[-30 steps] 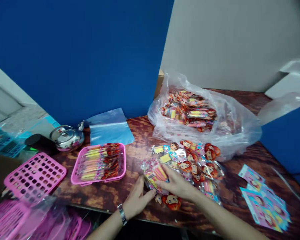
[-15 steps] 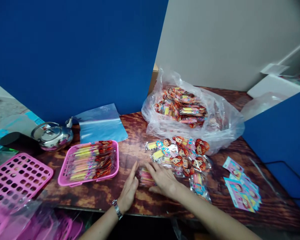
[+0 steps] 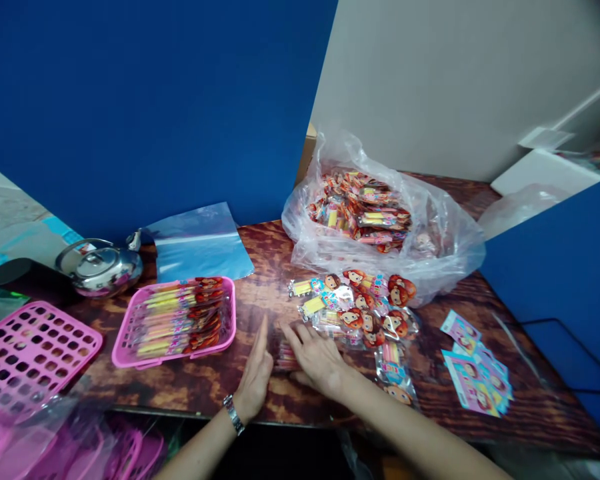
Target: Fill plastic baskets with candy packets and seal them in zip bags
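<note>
- Pink-and-yellow packets in clear wrap, a small stack of candy packets (image 3: 286, 355), lie on the wooden table (image 3: 260, 300) between the two hands, near the table's front edge and mostly hidden by the right hand.
- Left hand (image 3: 257, 375) stands on its little-finger edge, fingers straight and together, palm turned toward the stack's left side; it grips nothing, and I cannot tell whether it quite touches the packets.
- Right hand (image 3: 316, 357) lies palm-down over the stack, fingers spread and flat, pressing rather than gripping.
- Squaring the stack well, as I judge it, calls for keeping the left palm upright as a stop while the right hand holds the packets flat, so the slippery wrappers do not slide apart.
- Both forearms come in from the lower edge, converging at the stack; a metal wristwatch (image 3: 233, 414) sits on the left wrist.
- Loose packets with cartoon heads (image 3: 363, 307) lie scattered just beyond the right hand, below a clear plastic bag (image 3: 450, 240) full of the same.
- Well to the left, a pink basket (image 3: 125, 350) holds a neat row of packets; a perforated pink lid (image 3: 33, 347) and a steel kettle (image 3: 100, 268) lie further left.
- Printed cards (image 3: 473, 373) lie near the right edge.
</note>
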Tool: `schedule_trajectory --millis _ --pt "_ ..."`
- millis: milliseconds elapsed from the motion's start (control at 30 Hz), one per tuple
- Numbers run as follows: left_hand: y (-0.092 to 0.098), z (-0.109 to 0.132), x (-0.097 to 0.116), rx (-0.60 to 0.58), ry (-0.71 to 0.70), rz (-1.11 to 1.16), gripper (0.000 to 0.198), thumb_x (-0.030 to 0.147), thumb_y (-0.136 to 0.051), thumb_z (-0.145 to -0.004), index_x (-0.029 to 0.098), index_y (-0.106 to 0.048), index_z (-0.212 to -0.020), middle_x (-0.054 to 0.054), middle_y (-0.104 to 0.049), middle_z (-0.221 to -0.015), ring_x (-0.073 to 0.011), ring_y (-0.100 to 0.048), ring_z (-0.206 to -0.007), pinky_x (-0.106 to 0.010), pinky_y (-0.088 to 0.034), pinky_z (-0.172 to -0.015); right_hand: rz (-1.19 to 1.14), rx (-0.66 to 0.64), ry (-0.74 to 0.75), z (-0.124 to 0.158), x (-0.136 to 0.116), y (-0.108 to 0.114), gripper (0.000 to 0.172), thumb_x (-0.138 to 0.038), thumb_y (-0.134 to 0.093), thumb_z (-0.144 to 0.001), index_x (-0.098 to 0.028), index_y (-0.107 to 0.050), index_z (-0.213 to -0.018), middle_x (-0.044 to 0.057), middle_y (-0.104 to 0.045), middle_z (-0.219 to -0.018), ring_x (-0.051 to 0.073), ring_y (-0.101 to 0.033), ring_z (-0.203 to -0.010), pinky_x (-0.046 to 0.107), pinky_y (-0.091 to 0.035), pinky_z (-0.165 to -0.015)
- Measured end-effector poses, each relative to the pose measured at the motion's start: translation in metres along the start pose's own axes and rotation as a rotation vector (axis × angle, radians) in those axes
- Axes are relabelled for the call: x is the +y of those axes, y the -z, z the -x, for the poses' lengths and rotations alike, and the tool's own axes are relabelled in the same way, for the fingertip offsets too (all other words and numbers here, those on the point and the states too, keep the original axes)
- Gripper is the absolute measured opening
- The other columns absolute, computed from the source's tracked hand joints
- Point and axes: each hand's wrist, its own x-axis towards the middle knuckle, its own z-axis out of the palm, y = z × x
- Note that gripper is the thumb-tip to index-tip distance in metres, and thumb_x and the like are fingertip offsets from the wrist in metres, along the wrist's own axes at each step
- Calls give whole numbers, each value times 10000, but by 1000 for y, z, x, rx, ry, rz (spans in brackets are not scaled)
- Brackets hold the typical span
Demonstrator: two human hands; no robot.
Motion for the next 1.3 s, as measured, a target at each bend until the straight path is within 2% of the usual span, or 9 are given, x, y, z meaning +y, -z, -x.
schedule_trajectory --millis 67,233,333,467,567,733,867,1133,1300 --pt "1 0 1 37 -24 -11 701 576 -255 -897 188 -83 -1454 -34 -28 -1529 -191 -12 -1396 -360 -6 -1141 1 -24 -14 1 -1 -1 1000 -297 -738 -632 -231 -146 -1435 144 -502 -1192 301 -505 -1050 430 -441 -831" --pt "-1 2 -2 -141 97 37 701 553 -313 -894 172 -122 -1450 -66 -104 -1518 -192 -81 -1392 -370 -48 -1142 46 -49 9 5 -6 -3 893 -188 -670 -670 -203 -201 -1430 168 -532 -1195 312 -515 -1062 435 -427 -865" --pt "-2 5 -1 -88 89 81 674 498 -377 -897 193 -142 -1450 -72 -139 -1516 -212 -138 -1385 -397 -99 -1141 -64 -66 -43 6 4 4 824 -161 -635 -676 -213 -261 -1409 152 -581 -1121 309 -562 -1003 420 -457 -802" --pt "-10 6 17 25 49 54 900 404 -629 -779 193 -74 -1454 -103 -115 -1522 -262 -131 -1384 -428 -157 -1131 -710 211 -90 5 19 25 823 -306 -693 -664 -218 -285 -1373 106 -536 -1229 267 -553 -1062 398 -436 -890" --pt "-18 3 42 33 59 70 1012 365 -683 -725 173 -7 -1454 -139 -222 -1491 -279 -232 -1357 -424 -248 -1105 -1324 432 -30 2 11 35 782 -390 -714 -653 -227 -327 -1312 70 -566 -1181 229 -569 -1041 368 -449 -901" --pt "-6 -8 80 89 50 -78 866 321 -692 -697 153 -236 -1414 -138 -389 -1407 -294 -375 -1285 -423 -304 -1078 -1894 497 -72 0 -30 32 733 -436 -737 -643 -255 -364 -1247 65 -638 -1018 233 -637 -875 392 -509 -805" --pt "15 -6 94 91 -11 -150 793 299 -721 -642 174 -356 -1336 -118 -499 -1308 -293 -479 -1190 -396 -382 -1022 -1999 478 -48 -2 -51 29 725 -422 -760 -629 -265 -367 -1217 78 -641 -1019 248 -646 -858 418 -514 -802" --pt "32 1 111 281 -31 -187 671 256 -688 -634 190 -399 -1236 -77 -597 -1146 -257 -587 -1014 -340 -473 -897 -1879 227 200 -19 -57 53 663 -501 -752 -621 -205 -453 -1133 106 -644 -1019 277 -630 -916 427 -503 -813" --pt "42 -2 122 401 -21 -158 579 300 -686 -650 186 -431 -1157 -78 -600 -1107 -254 -588 -1001 -348 -472 -883 -1784 258 273 -31 -65 72 622 -465 -728 -670 -218 -434 -1159 93 -616 -1088 265 -595 -1005 416 -481 -871"
